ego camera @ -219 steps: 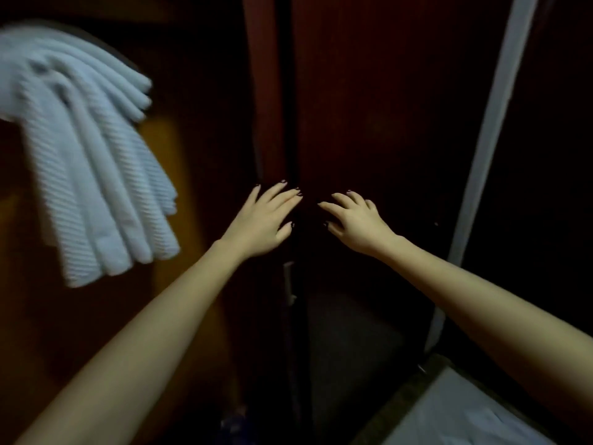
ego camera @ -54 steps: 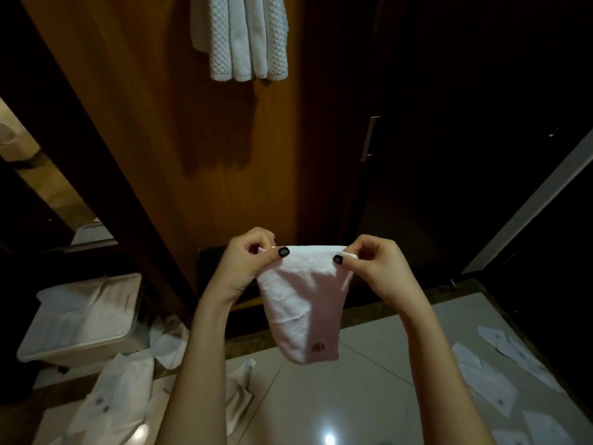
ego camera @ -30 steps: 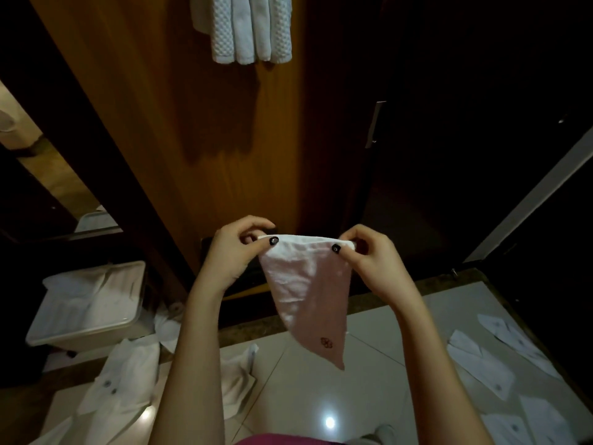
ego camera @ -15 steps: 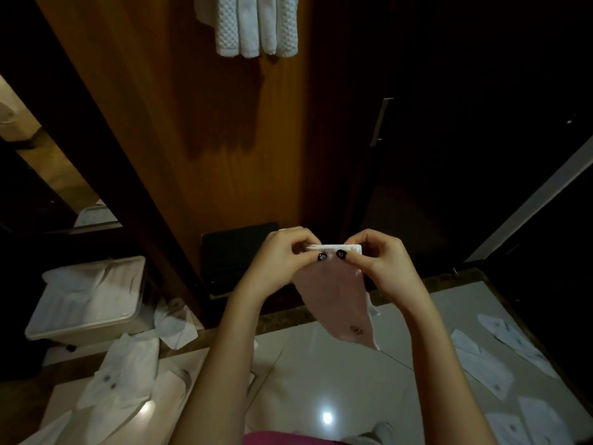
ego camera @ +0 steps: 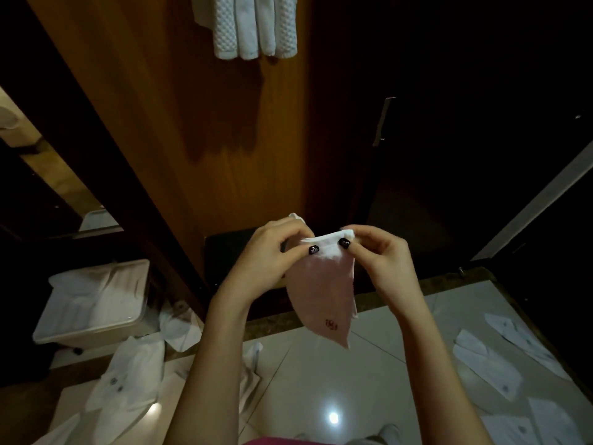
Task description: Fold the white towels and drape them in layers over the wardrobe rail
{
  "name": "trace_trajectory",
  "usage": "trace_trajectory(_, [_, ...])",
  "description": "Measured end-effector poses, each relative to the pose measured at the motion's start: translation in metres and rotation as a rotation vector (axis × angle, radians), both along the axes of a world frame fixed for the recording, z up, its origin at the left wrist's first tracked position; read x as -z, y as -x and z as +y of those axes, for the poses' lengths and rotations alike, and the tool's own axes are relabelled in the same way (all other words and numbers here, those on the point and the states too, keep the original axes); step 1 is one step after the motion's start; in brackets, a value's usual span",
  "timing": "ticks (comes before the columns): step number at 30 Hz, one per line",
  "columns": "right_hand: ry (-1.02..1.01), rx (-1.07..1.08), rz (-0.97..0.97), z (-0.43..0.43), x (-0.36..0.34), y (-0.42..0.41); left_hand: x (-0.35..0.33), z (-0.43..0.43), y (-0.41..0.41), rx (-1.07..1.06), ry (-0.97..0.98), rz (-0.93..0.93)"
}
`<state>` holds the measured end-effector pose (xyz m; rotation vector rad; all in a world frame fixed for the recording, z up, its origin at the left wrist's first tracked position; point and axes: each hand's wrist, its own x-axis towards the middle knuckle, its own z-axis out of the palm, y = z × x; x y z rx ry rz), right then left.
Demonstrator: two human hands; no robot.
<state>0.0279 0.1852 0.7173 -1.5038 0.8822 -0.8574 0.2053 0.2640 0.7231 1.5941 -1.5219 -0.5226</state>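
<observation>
Done: folded white towels [ego camera: 253, 27] hang layered well above fingers; rail out of view
Remaining: loose towels [ego camera: 128, 374] on floor [ego camera: 321, 383] below hands, plus current towel [ego camera: 321, 297]
Left hand [ego camera: 276, 252] and right hand [ego camera: 382, 258] each pinch its top edge, thumb against forefinger, fingertips near
Long axis vertical; tapered end with red monogram [ego camera: 332, 324] points down from fingers
</observation>
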Motion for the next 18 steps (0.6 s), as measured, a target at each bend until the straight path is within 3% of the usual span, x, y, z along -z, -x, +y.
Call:
trace_trajectory(5, [-0.005, 0.034, -0.06, 0.001, -0.009, -0.007, -0.01, 0.003, 0.004, -0.062, 0.107, 0.002])
trace_trajectory(18, [-0.069, -0.228, -0.144, -0.004, -0.026, -0.005, -0.019, 0.009, 0.017, 0.002, 0.197, 0.195])
